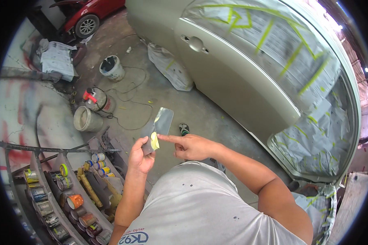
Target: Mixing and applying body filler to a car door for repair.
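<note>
My left hand [142, 157] pinches a flat grey plate, a putty board or spreader [148, 132], between thumb and fingers. A dollop of yellow putty [154, 141] sits on it. A second flat grey piece [164, 120], smeared with yellow at one edge, reaches up and right from the first; I cannot tell whether the two are joined. My right hand [188, 146] comes in from the right, index finger stretched to the putty's edge, seemingly touching it. Its other fingers are loosely curled and partly hidden, with nothing visible in them.
A beige car door [233, 81] masked with paper and green tape stands at the right. Buckets [88, 118], a red-handled tool [90, 96] and a loose cord lie on the floor, left. Shelves of paint cans [75, 201] fill the lower left. A red car [90, 12] is beyond.
</note>
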### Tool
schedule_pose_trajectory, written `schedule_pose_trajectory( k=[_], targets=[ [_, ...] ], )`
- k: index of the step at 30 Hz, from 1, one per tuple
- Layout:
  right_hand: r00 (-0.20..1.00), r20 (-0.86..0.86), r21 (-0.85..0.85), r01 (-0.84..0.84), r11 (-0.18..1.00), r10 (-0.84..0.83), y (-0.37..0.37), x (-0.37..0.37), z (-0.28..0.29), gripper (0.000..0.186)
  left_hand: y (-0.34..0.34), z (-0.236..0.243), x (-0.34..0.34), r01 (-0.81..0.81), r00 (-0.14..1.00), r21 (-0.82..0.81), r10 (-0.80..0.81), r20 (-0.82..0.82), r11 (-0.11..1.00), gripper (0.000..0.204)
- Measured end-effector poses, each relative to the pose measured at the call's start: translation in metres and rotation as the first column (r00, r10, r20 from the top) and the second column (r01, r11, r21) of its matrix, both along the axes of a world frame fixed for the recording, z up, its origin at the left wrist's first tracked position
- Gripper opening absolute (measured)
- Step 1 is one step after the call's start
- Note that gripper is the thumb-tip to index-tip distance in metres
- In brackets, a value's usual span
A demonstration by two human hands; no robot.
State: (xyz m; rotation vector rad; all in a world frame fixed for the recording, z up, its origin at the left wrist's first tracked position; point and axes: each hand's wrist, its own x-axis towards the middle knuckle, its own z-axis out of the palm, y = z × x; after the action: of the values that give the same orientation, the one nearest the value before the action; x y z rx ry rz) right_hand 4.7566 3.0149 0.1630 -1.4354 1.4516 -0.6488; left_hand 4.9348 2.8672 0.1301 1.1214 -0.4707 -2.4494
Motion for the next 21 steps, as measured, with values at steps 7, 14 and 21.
schedule_pose_trajectory(
  k=[7, 14, 21],
  targets=[
    [0.984, 0.037, -0.229, 0.176, 0.957, -0.172, -0.124, -0.035, -0.002, 0.084, -0.110, 0.024, -0.044, -0.226, 0.973, -0.127, 0.231, 0.023, 0.966, 0.010],
    [0.968, -0.250, -0.189, -0.049, 0.981, 0.000, -0.239, -0.071, 0.003, 0.083, -0.206, 0.043, -0.091, -0.375, 0.923, -0.071, 0.380, 0.067, 0.924, 0.013],
    [0.931, -0.267, -0.226, 0.191, 0.955, -0.249, -0.312, -0.115, 0.004, 0.080, -0.291, 0.047, -0.120, -0.341, 0.916, -0.238, 0.378, 0.133, 0.909, 0.015]
  ],
)
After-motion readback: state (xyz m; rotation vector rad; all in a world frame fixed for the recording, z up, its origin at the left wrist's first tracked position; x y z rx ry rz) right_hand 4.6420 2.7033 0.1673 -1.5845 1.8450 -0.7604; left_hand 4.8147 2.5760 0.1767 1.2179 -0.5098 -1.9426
